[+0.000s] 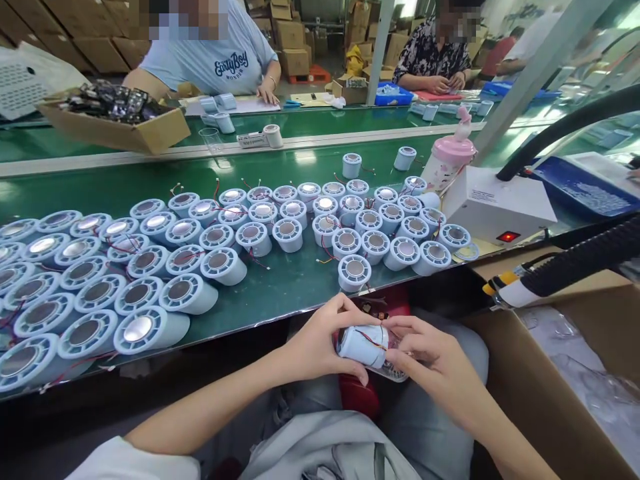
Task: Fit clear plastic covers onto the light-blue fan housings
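Observation:
Above my lap, my left hand (327, 343) is wrapped round a light blue cylindrical housing (364, 345) that lies on its side. Thin red and dark wires run along the housing. My right hand (425, 353) has its fingers closed at the housing's right end, pinching there by the wires; exactly what lies between the fingertips is hidden. Beneath the housing shows part of a clear plastic tray (393, 372) with small parts. Just beyond my hands, a similar blue housing (355, 273) stands on the green bench, its round silver disc facing up.
Many more blue housings (217, 237) crowd the green bench (280, 287). At right stand a white machine box (495, 207) with a black hose and a pink-lidded bottle (450, 160). A carton (575, 373) of clear plastic is beside my right leg. Co-workers sit across the bench.

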Available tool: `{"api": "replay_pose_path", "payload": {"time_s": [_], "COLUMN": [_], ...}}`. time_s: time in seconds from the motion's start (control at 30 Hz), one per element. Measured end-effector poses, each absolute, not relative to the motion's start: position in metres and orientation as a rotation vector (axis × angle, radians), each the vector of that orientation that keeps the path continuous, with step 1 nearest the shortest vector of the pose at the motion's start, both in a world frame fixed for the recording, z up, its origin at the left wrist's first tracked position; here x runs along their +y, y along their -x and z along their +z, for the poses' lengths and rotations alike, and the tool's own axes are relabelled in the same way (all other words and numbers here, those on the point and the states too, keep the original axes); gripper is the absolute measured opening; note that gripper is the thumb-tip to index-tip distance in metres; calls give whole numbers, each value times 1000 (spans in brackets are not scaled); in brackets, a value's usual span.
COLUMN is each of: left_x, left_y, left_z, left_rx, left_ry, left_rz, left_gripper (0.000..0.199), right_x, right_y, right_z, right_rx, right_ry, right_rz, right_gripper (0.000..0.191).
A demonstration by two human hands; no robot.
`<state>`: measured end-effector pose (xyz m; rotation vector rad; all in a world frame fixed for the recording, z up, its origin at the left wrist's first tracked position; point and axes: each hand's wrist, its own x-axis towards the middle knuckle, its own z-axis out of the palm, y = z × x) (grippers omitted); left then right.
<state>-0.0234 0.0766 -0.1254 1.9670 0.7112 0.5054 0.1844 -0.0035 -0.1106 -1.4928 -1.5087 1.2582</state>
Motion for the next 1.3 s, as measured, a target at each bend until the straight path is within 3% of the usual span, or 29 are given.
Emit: {"api": "replay_pose_path", "payload": {"time_s": [0.3,0.37,0.47,0.57,0.8,1.3], "left_x": [70,68,67,67,67,65], "left_y": [16,15,17,18,21,24], "left_z": [-131,-132,-134,-132,-117,-109], "left_rx": [555,576,575,576,520,482], "left_ry": [-1543,-1347,-1178,-1210,-1464,-1674], "left_rz": [383,394,398,346,375,412], "left_gripper": [71,71,71,77,79,75], "right_x": [3,-1,-11,-21,-26,-22], "right_y": [-200,-203,-204,-206,-207,-199], "right_z": [-122,-123,-126,-128,-122,-118], "right_rx": [-1068,-1180,-1551,-1708,-1461,-974], "right_ry": [1343,1280,1340,1395,1352,1168], "right_rz": [1431,1399,1130,1000,1358,1693], "right_gripper": [39,27,41,37,39,41]}}
